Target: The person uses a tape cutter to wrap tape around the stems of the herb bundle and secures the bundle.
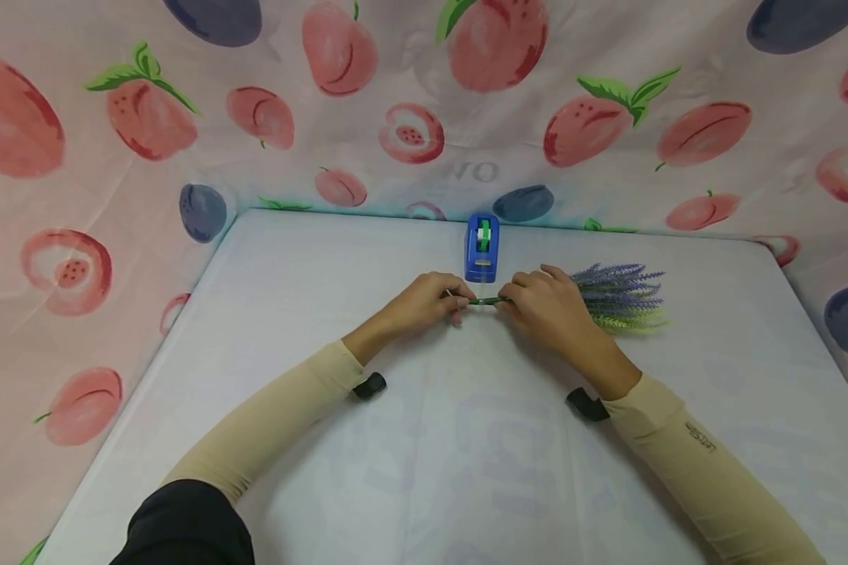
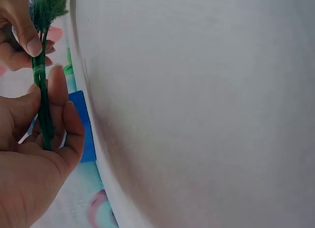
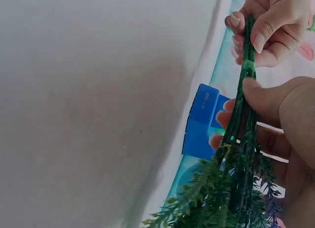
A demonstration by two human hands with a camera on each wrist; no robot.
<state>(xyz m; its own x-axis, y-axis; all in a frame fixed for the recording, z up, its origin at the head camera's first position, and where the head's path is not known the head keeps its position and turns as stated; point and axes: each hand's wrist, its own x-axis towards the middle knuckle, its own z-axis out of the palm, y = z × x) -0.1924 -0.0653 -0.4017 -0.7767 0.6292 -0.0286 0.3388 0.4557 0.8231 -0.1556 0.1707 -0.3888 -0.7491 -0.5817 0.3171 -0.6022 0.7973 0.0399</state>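
A bunch of artificial lavender (image 1: 618, 294) with purple and yellow-green tips lies across both hands, its heads to the right. My left hand (image 1: 434, 302) pinches the lower ends of the green stems (image 2: 44, 105) between thumb and fingers. Higher up the stems, near the foliage, my right hand (image 1: 547, 310) grips the bunch with its thumb (image 3: 266, 97) on top. Between the two hands a band of clear tape (image 3: 248, 65) wraps the stems. Just beyond the hands stands a blue tape dispenser (image 1: 482, 247) holding a green-cored roll.
A white-covered table (image 1: 452, 455) spreads under the arms. Behind it and at the left hangs a fruit-printed cloth (image 1: 410, 94). Black straps or mounts show under the left wrist (image 1: 370, 386) and right wrist (image 1: 588, 404).
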